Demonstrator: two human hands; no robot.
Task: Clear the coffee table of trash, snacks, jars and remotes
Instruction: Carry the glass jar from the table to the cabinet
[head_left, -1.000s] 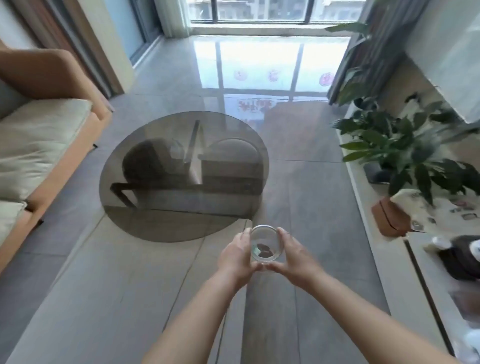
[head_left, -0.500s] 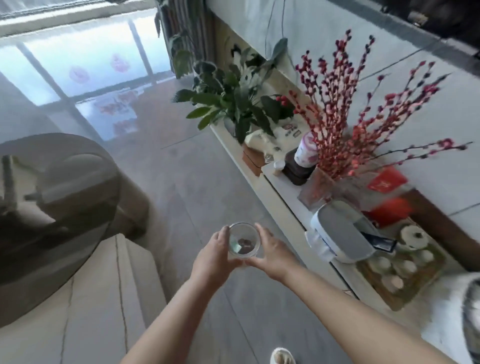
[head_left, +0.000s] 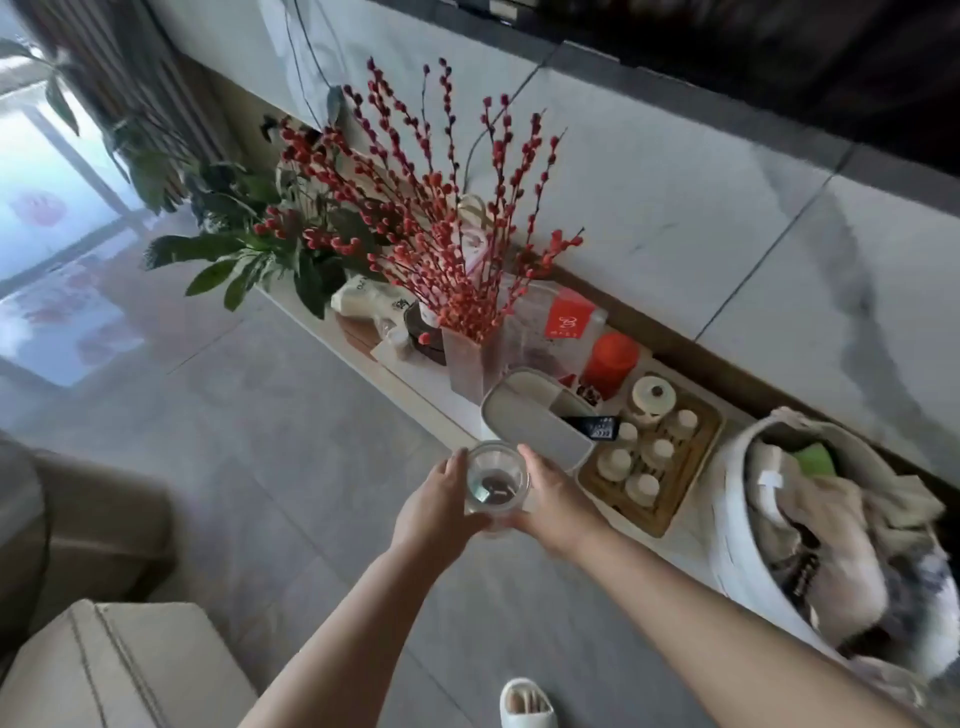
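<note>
A clear glass jar (head_left: 497, 480) with a few dark pieces at its bottom is held in front of me over the grey floor. My left hand (head_left: 441, 506) grips its left side and my right hand (head_left: 555, 506) grips its right side. The jar sits close to a low white TV cabinet (head_left: 415, 387). A black remote (head_left: 597, 426) lies in a grey-white bin (head_left: 530, 421) on that cabinet, just beyond the jar.
On the cabinet stand a vase of red berry branches (head_left: 470, 358), green plants (head_left: 249, 249), an orange canister (head_left: 610, 361) and a wooden tea tray (head_left: 654, 452) with cups. A white basket of cloth (head_left: 810, 525) is at right. A beige stone block (head_left: 114, 670) lies lower left.
I have turned right from the round glass coffee table toward the TV cabinet. Both hands have kept hold of the jar, now nearer the bin and tea tray.
</note>
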